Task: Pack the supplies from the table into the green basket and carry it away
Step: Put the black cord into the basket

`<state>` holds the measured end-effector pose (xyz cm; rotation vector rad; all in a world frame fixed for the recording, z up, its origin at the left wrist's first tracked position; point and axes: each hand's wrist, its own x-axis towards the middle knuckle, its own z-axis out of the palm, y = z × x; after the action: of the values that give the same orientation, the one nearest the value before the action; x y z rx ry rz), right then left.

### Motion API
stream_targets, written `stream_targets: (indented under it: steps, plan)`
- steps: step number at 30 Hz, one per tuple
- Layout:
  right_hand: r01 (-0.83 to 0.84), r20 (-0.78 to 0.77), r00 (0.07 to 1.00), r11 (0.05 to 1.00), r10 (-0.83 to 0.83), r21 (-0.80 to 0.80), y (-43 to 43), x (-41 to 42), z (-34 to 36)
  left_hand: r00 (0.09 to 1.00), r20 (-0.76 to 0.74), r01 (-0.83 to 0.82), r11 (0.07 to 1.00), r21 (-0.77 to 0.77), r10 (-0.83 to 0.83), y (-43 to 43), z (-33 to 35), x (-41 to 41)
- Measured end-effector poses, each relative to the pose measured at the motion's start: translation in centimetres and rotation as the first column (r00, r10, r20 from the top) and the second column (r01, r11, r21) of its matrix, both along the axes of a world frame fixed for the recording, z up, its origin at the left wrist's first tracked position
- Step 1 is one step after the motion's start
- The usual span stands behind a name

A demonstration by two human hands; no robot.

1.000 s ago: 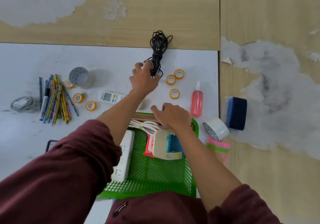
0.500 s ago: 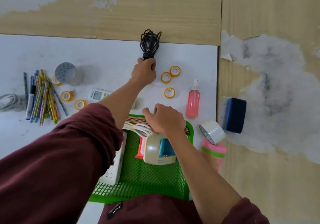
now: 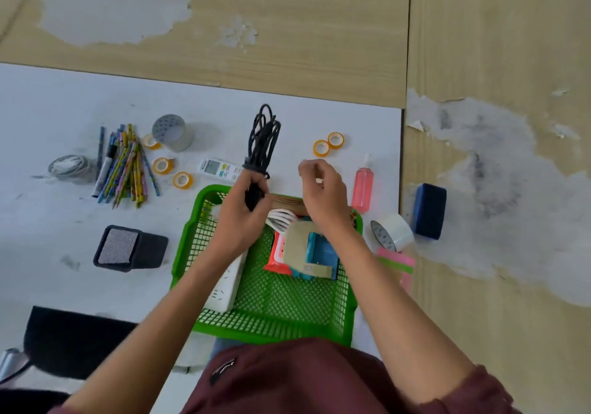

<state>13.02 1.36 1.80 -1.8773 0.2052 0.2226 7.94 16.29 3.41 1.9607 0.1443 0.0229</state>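
Left hand [image 3: 243, 221]: the fingers are clenched around the low end of one black cable bundle [image 3: 263, 138], which stands up over the far-left corner of the basket.
Right hand [image 3: 323, 194]: it is above the far edge of the basket with fingers curled inward; if they grasp something, I cannot tell.
Green basket [image 3: 275, 327]: one, on the white table [image 3: 64, 100], just in front of the person.
Inside the basket: one white power strip [image 3: 224, 285], one white cord [image 3: 281, 220], one red packet [image 3: 276, 255], one beige-and-blue device [image 3: 307, 247], and some wooden sticks [image 3: 286, 198] along the far wall.
Small yellow tape rolls [image 3: 162, 166]: five on the table, three near the pencils and two beyond the right hand.
Big tape rolls: two, one grey roll [image 3: 172, 132] and one white roll [image 3: 391, 232] at the table's right edge.
Also on the table: one bunch of pencils [image 3: 128, 164], one grey cable coil [image 3: 68, 165], one remote control [image 3: 219, 168], one pink bottle [image 3: 363, 189], one black mesh cup [image 3: 131, 248] lying on its side.
Beside the table: one blue block [image 3: 428, 210] on the worn wooden surface.
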Motion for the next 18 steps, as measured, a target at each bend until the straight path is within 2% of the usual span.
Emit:
stream_targets:
  steps: [4, 6, 9, 14, 18]
  plan:
    - [-0.059, -0.144, 0.984, 0.956, 0.104, 0.289, 2.1, -4.0, 2.8, 1.0, 0.015, 0.022, 0.998, -0.065, -0.021, 0.6, 0.2, -6.2]
    - [-0.042, -0.162, 0.982, 0.941, 0.102, 0.336, 3.3, -6.5, 2.7, 0.999, 0.003, 0.053, 0.991, -0.123, -0.053, 1.0, 0.1, -8.6]
    - [-0.03, -0.175, 0.982, 0.978, 0.066, 0.204, 4.6, -9.2, 1.3, 0.992, -0.084, 0.077, 0.978, -0.194, -0.095, 1.1, -0.7, -11.2]
    - [-0.059, -0.199, 0.978, 0.997, 0.069, 0.052, 5.9, -12.2, 0.3, 0.975, -0.181, 0.107, 0.987, -0.12, -0.128, 2.1, -3.2, -13.6]
    - [-0.103, -0.201, 0.976, 0.992, 0.086, -0.075, 7.9, -14.1, -0.9, 0.93, -0.299, 0.22, 0.976, -0.009, -0.212, 3.6, -5.3, -14.5]
